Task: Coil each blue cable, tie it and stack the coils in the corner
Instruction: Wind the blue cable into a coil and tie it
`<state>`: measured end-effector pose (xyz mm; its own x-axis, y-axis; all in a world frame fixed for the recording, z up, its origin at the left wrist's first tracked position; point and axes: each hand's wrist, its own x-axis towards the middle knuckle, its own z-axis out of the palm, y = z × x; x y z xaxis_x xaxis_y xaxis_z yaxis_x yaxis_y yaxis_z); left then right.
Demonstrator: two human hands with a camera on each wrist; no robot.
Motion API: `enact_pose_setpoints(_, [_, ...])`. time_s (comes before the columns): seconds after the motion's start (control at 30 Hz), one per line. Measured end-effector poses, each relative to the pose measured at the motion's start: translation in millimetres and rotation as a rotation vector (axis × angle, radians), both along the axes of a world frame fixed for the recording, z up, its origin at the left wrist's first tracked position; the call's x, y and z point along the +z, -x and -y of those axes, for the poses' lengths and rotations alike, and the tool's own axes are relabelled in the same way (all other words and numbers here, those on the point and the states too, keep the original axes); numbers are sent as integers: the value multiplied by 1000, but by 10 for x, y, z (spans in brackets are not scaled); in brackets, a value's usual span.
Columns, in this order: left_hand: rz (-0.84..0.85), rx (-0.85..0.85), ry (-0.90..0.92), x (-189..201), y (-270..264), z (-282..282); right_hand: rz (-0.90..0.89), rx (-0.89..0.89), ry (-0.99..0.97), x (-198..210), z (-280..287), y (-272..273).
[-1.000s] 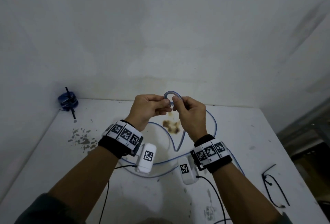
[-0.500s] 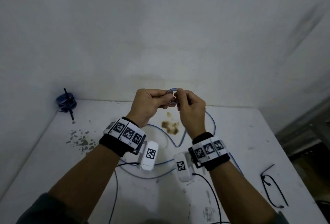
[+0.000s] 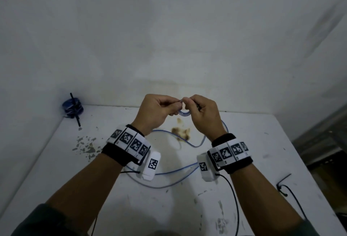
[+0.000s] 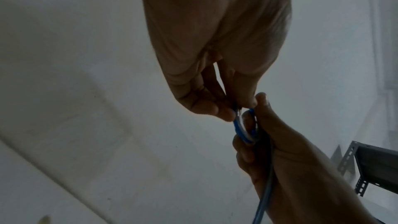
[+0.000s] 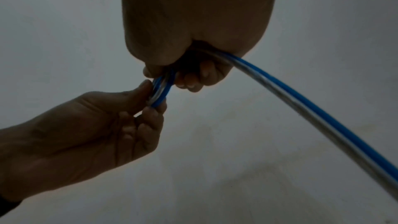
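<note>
A long blue cable (image 3: 174, 172) trails in loose curves over the white table (image 3: 262, 141). Above the table's back middle both hands hold one small loop (image 3: 183, 112) of it. My left hand (image 3: 159, 110) pinches the loop's left side between thumb and fingers (image 4: 217, 110). My right hand (image 3: 201, 112) pinches the other side, and the cable (image 5: 301, 106) runs out through its palm and down to the table. The loop (image 4: 245, 129) hangs below the fingertips. A stack of tied blue coils (image 3: 72, 107) sits in the far left corner against the wall.
A black tie (image 3: 75, 108) sticks up across the stacked coils. A brown stain (image 3: 181, 132) marks the table under the hands, and paint chips (image 3: 86, 144) lie at the left. A loose black tie (image 3: 285, 186) lies at the right edge. Metal shelving (image 3: 326, 138) stands beyond.
The hands have drawn the loop tighter and turned it over: it stood above the fingertips a second ago and now hangs below them. Both hands have kept their hold.
</note>
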<state>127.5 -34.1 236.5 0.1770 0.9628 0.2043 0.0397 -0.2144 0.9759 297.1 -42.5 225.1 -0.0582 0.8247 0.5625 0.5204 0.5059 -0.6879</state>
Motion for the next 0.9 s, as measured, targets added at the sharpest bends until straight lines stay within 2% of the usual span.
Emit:
enact_pose_setpoints(0.07, [86, 72, -8, -7, -129, 41, -133, -67, -14, -17, 42, 122])
enact_pose_setpoints(0.13, [228, 133, 45, -45, -288, 117, -401, -133, 40, -54, 78, 307])
enact_pose_setpoints(0.2, [335, 131, 135, -92, -394, 190, -648, -195, 96, -70, 97, 426])
enact_pose_setpoints(0.23, [347, 107, 165, -105, -404, 209, -675, -232, 100, -78, 94, 426])
enact_pose_setpoints(0.3, [270, 40, 173, -90, -330, 188, -566, -232, 95, -81, 82, 346])
enact_pose_setpoints(0.47, [-72, -109, 67, 14, -26, 17, -26, -12, 166, -8, 8, 78])
enact_pose_setpoints(0.5, [-74, -97, 44, 23, -10, -2, -13, 5, 165, 14, 4, 66])
enact_pose_setpoints(0.57, [29, -29, 40, 28, -34, -11, -138, -20, 150, 46, 11, 106])
enact_pose_setpoints(0.63, [199, 37, 126, 14, -125, 18, -358, -117, 174, 31, 20, 184])
enact_pose_setpoints(0.7, [311, 17, 258, -15, -209, 57, -478, -191, 201, -12, 20, 240])
enact_pose_setpoints(0.77, [289, -67, 333, -48, -210, 74, -444, -206, 190, -78, 19, 206])
enact_pose_setpoints(0.9, [31, -129, 254, 17, -70, 3, -141, -93, 170, -7, 6, 61])
